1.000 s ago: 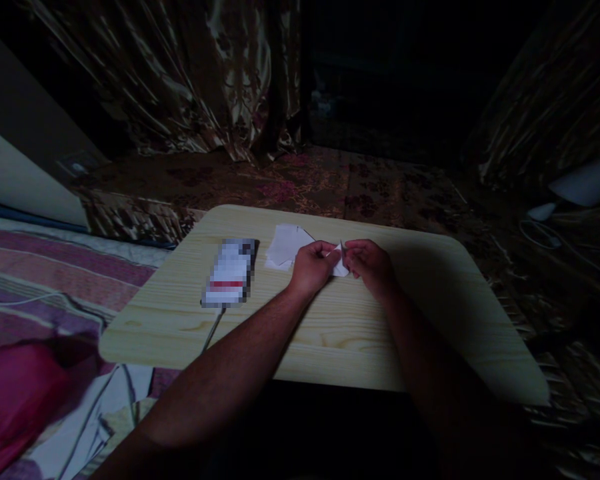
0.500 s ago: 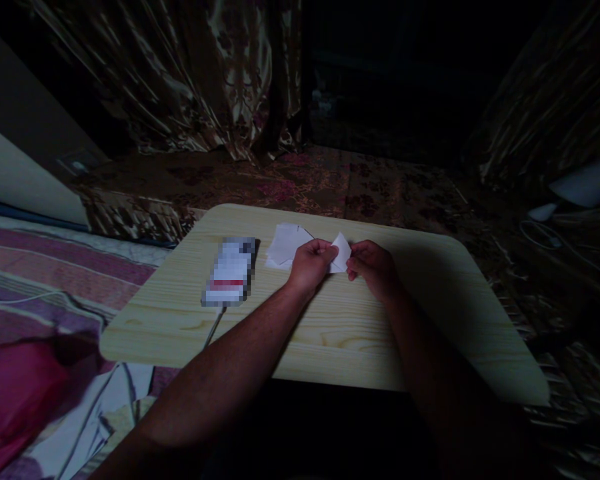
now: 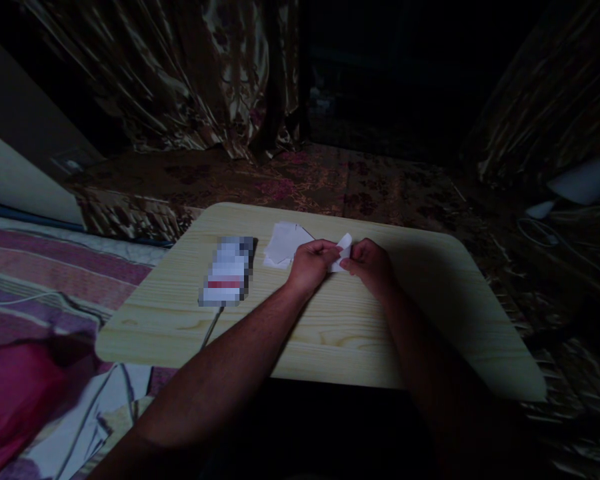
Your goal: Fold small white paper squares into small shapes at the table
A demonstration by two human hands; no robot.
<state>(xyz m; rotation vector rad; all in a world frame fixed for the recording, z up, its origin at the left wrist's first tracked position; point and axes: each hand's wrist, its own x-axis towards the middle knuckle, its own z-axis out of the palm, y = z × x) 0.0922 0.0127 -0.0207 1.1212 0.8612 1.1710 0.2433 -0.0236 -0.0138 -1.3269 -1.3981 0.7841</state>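
Between my hands is a small white piece of paper [image 3: 347,245], its upper part bent up and curled. My left hand [image 3: 311,264] pinches its left side with thumb and fingers. On the right side, my right hand [image 3: 371,263] has thumb and bent fingers closed on the paper's edge. Just left of my left hand lie several white paper pieces [image 3: 283,244] in a loose, overlapping pile, partly hidden by that hand. Both hands are low over the wooden table [image 3: 330,333], near its far side.
A blurred-out phone [image 3: 226,270] lies on the table's left with a cable [image 3: 212,328] running off the near edge. Left of the table are a striped bedcover [image 3: 55,267] and a pink cloth or bag [image 3: 20,400]. A white lamp [image 3: 587,181] stands in shadow at right.
My right hand has shifted slightly left, closer to my left hand, its thumb now over the paper. The paper's raised flap looks more curled. The pile and phone stay put.
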